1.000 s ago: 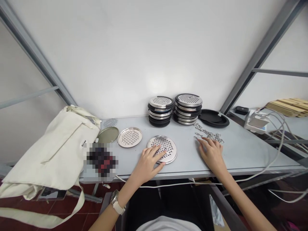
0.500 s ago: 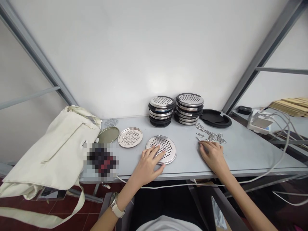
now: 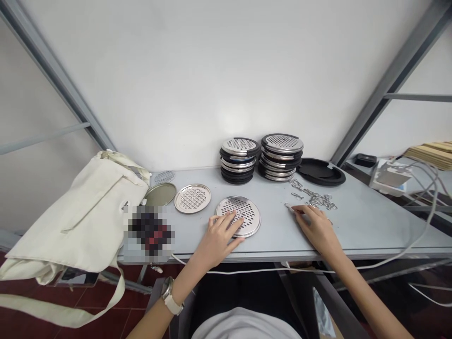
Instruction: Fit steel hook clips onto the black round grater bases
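Two hands rest on the table [image 3: 275, 242] at lower centre. The left hand [image 3: 218, 238] lies flat, fingers spread on the near rim of the grater disc [image 3: 238, 215], apparently to steady it, gripping nothing. The right hand [image 3: 317, 228], palm down at centre right, pinches one clip [image 3: 291, 207] drawn from the clip pile [image 3: 315, 197].

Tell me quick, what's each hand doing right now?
Left hand: open, fingers spread flat on the perforated metal disc.
Right hand: fingertips pinching a small metal clip against the table, beside the clip pile.
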`<state>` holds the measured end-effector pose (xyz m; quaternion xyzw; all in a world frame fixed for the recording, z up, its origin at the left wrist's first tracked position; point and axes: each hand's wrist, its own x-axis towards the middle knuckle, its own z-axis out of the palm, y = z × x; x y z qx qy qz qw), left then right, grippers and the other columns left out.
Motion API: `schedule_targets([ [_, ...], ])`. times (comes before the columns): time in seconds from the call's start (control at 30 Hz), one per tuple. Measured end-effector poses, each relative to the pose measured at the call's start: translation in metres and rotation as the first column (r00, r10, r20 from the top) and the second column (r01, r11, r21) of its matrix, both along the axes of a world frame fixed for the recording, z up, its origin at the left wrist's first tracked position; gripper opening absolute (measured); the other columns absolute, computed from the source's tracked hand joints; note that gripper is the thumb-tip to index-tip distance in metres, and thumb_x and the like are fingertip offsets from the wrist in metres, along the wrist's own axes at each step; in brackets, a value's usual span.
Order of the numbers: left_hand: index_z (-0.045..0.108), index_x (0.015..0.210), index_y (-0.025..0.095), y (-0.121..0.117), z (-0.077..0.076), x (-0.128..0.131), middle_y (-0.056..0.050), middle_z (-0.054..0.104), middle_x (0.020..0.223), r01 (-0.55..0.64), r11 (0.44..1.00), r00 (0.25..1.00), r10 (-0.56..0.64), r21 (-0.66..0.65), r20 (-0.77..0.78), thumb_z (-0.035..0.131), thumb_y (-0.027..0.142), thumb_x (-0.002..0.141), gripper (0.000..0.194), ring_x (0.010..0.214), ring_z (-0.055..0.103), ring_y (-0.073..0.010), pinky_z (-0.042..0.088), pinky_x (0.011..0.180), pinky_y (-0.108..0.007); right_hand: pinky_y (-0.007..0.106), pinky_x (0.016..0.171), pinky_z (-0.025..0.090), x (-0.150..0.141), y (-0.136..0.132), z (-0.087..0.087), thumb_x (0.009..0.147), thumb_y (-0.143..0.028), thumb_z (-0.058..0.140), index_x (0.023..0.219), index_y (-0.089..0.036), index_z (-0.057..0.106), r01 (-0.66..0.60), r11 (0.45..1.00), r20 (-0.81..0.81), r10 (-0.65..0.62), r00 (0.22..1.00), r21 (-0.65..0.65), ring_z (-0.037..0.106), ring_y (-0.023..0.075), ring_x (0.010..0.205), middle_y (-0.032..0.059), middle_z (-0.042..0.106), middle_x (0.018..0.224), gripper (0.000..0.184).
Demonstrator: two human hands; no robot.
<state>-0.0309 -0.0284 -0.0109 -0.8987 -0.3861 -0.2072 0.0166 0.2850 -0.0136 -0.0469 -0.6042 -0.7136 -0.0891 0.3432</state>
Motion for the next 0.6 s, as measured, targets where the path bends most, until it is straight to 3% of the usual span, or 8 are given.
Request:
schedule_targets([
  [0.4, 0.042, 0.132, 0.022, -0.0001, 0.0002, -0.0002, -0.010, 0.044, 0.138, -0.014, 0.997, 0.999, 0.017, 0.072, -0.034, 0.044, 0.040, 0.092, 0.044, 0.123, 0.042, -0.0237, 0.034, 0.096, -0.040, 0.035, 0.073, 0.045, -0.0042, -0.0016, 0.0061, 0.089, -0.032, 0.040, 0.092, -0.022, 0.059, -0.028, 0.999, -0.012, 0.028, 1.000, -0.020, 0.058, 0.0223, 0.080, 0.0079, 0.063, 0.088, 0.022],
  [0.6, 0.041, 0.132, 0.021, 0.0000, -0.0018, 0.0001, -0.010, 0.042, 0.139, -0.019, 0.998, 0.999, 0.022, 0.060, -0.043, 0.039, 0.039, 0.094, 0.043, 0.127, 0.038, -0.0244, 0.031, 0.098, -0.041, 0.037, 0.072, 0.042, 0.0029, 0.0044, -0.0023, 0.085, -0.026, 0.041, 0.084, -0.018, 0.061, 0.131, 0.990, 0.057, -0.133, 0.989, 0.048, 0.057, 0.0227, 0.074, 0.0081, 0.060, 0.075, 0.021],
])
